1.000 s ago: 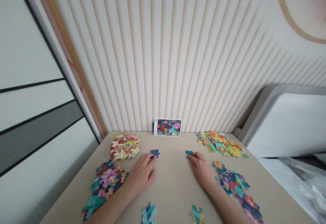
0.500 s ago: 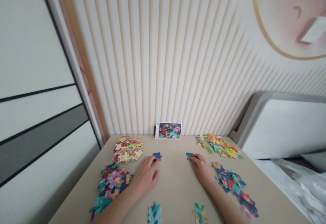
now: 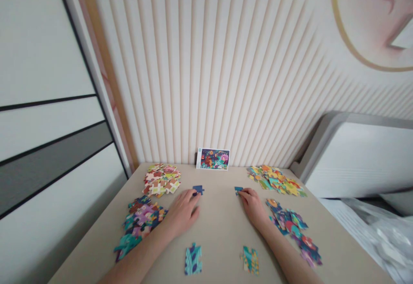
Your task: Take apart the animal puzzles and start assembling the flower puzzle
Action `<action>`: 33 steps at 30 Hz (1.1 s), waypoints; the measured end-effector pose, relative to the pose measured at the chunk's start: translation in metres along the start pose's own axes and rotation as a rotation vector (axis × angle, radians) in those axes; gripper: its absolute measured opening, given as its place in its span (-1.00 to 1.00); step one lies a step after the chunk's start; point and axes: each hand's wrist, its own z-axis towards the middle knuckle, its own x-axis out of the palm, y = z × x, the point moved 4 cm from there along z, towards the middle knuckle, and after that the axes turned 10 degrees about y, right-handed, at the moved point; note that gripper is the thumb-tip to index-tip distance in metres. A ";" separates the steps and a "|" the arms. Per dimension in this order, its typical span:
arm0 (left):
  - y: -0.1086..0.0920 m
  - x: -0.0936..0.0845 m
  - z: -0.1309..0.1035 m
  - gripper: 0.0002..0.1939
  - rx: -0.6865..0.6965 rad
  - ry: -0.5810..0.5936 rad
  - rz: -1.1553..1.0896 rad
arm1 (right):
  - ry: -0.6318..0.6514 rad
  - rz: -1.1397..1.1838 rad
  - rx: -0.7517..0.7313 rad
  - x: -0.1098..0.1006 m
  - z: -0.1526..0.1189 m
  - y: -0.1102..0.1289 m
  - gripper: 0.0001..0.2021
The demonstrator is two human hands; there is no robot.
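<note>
My left hand (image 3: pixel 184 208) lies on the table with its fingertips touching the lower edge of a dark blue puzzle piece (image 3: pixel 198 188); its thumb is spread away from the piece. Across from it, my right hand (image 3: pixel 253 205) has its fingers together on a small blue-teal puzzle piece (image 3: pixel 238 189), part of which they cover. Nearer to me lie two single pieces: a teal one with dark leaf shapes (image 3: pixel 193 260) and a teal-and-yellow one (image 3: pixel 251 260). A picture card (image 3: pixel 213 159) of the colourful design leans against the wall behind.
Loose puzzle pieces form a red-and-green pile (image 3: pixel 161 179) and a purple-teal pile (image 3: pixel 142 219) at left. At right are a yellow-orange pile (image 3: pixel 277 180) and a dark multicoloured pile (image 3: pixel 292 228). The beige table (image 3: pixel 219 232) meets a ribbed wall (image 3: pixel 200 69). A padded headboard (image 3: pixel 364 155) stands at right.
The view has tipped slightly downward, so the table and pieces appear higher. Both hands stay at their same puzzle pieces, with no clear movement over the table.
</note>
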 end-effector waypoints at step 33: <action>-0.090 -0.033 -0.111 -0.69 0.101 0.042 -0.015 | 0.082 -0.046 -0.064 -0.031 -0.148 0.096 -0.75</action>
